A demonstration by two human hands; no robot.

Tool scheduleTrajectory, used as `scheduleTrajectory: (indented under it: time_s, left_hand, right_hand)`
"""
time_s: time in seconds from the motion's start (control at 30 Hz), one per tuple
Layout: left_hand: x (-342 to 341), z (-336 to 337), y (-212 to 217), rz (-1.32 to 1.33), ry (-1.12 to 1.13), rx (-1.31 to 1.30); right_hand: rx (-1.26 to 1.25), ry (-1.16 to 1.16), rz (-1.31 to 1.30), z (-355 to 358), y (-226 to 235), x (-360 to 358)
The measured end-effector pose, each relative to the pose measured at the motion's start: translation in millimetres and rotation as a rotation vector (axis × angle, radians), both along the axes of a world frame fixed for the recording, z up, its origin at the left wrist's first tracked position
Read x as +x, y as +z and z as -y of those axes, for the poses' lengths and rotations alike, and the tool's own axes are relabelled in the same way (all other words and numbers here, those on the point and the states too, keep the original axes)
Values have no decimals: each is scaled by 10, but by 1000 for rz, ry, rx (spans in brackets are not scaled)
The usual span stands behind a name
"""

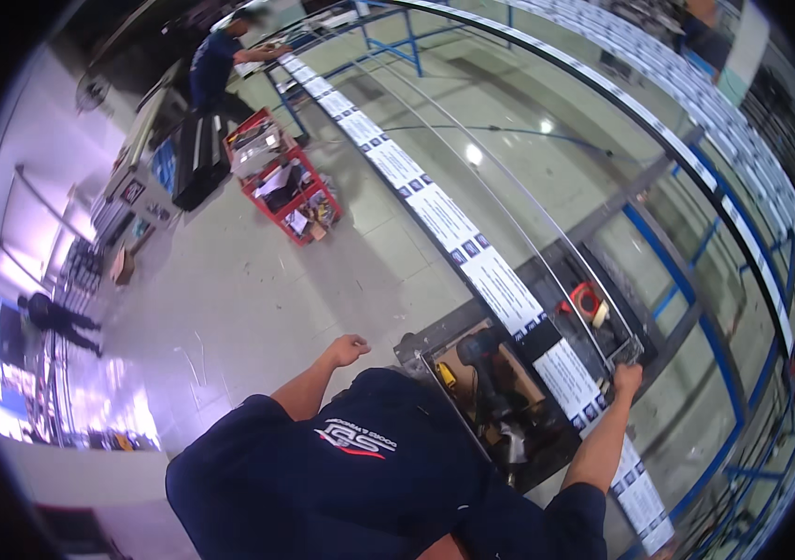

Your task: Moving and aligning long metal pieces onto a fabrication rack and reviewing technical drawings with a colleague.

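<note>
The right hand (pixel 627 378) clamps the long glass panel's taped edge (pixel 500 285) — likely to steady it on the blue frame (pixel 687 280). The left hand (pixel 349 350) hangs loosely curled, holding nothing, above the floor (pixel 229 280).

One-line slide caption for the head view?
Right hand grips long labelled metal frame rail; left hand hangs free beside open tool tray.

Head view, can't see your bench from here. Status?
Right hand on long panel's edge. Left hand free, loosely closed. Tool tray beneath, red cart well clear.
</note>
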State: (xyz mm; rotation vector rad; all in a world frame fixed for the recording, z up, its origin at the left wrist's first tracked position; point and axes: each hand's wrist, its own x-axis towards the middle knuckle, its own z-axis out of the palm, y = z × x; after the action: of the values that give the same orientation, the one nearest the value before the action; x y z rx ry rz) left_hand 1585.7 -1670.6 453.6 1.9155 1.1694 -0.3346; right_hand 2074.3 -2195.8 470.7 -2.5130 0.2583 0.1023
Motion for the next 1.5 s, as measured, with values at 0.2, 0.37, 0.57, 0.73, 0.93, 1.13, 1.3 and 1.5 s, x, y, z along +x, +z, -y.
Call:
scheduleTrajectory:
  time_s: [0.2, 0.37, 0.57, 0.73, 0.93, 1.13, 1.3, 1.5]
  left_hand:
    - [40, 123, 59, -47, -144, -7]
    - [-324, 4, -47, -215, -233, -21]
    - [-313, -182, 20, -407, -158, -115]
    - [-110, -173, -102, -168, -149, 18]
    - [134, -11, -245, -57, -203, 32]
    - [25, -244, -440, 134, -113, -208]
    - [-265, -150, -232, -3, -155, -214]
    - [-615, -109, -208, -141, -221, -158]
  right_hand:
    - [-18, 105, 14, 91, -247, -64]
    - [4, 142, -19, 81, -232, -308]
    - [17, 129, -26, 116, -292, -355]
    - [1, 131, 44, -19, -135, -448]
    - [32, 217, 21, 74, -86, -523]
    - [250, 255, -78, -215, -85, -283]
    - [138, 126, -176, -177, -28, -213]
    - [79, 48, -218, -51, -36, -292]
